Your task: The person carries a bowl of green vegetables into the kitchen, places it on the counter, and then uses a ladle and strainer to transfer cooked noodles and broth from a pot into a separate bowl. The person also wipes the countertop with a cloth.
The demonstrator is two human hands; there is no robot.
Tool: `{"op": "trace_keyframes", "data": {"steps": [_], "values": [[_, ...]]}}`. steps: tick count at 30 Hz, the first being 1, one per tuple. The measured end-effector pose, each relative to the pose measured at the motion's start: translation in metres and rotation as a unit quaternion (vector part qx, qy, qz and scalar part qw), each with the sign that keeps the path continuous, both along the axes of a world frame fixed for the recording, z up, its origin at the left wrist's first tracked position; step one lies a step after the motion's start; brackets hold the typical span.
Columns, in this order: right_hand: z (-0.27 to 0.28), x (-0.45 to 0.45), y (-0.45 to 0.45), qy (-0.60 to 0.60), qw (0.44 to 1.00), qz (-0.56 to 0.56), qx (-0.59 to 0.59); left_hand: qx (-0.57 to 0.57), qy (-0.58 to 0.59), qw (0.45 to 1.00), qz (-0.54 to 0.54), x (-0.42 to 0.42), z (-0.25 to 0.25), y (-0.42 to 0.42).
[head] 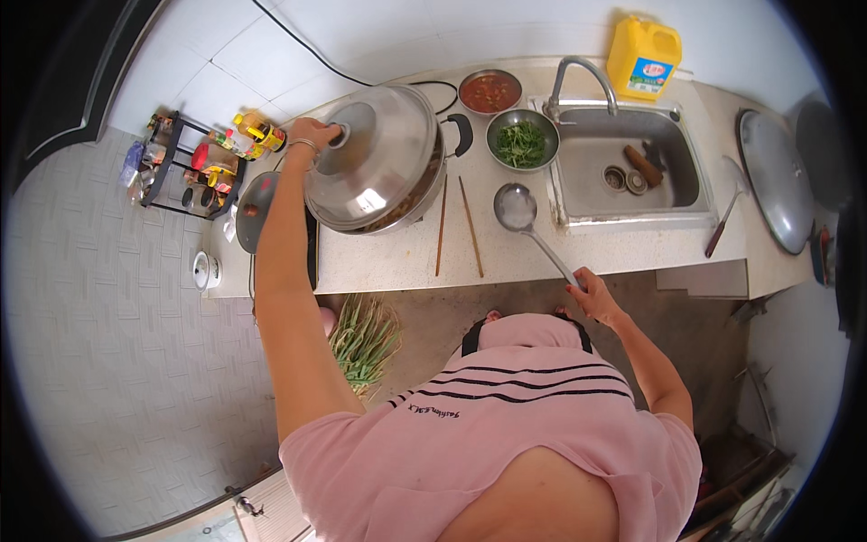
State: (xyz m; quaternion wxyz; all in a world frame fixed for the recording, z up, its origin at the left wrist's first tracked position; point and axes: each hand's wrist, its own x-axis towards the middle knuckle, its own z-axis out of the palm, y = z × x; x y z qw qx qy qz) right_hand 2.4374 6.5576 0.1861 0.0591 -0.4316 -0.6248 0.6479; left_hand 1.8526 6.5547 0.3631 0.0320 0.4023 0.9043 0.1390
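My left hand (313, 135) grips the knob of a domed metal lid (379, 162), which sits tilted over a wide metal pan (433, 196) with a black side handle. Food shows through the gap at the pan's right side. In my right hand (596, 296) is the handle of a large metal ladle (516, 206), its bowl above the counter left of the sink. Two separate wooden chopsticks (441, 227) lie between pan and ladle. Behind them stand a metal bowl of chopped greens (521, 140) and a bowl of red sauce (490, 92).
A steel sink (589, 183) with a faucet (562, 81) is at the right, a yellow jug (643, 57) behind it. Further right are a spatula (725, 220) and a large lid (775, 179). A condiment rack (169, 169) stands left; green onions (366, 339) lie below the counter.
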Motion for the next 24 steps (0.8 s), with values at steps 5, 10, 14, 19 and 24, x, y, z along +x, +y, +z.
{"op": "trace_keyframes", "data": {"steps": [5, 10, 14, 19, 24], "values": [[0.02, 0.006, -0.013, 0.042, 0.997, -0.064, -0.008, 0.191, -0.291, 0.935, 0.071, -0.033, 0.053, -0.024], [0.02, 0.013, -0.025, 0.086, 0.989, -0.116, -0.016, 0.298, -0.379, 0.867, 0.128, -0.02, 0.086, -0.04], [0.018, 0.019, -0.034, 0.126, 0.981, -0.146, -0.023, 0.316, -0.413, 0.843, 0.139, -0.016, 0.086, -0.043], [0.032, 0.02, -0.039, 0.172, 0.97, -0.169, -0.028, 0.341, -0.417, 0.832, 0.136, -0.017, 0.071, -0.048], [0.075, 0.019, -0.044, 0.261, 0.933, -0.229, -0.099, 0.313, -0.393, 0.855, 0.129, -0.005, 0.069, -0.035]]}}
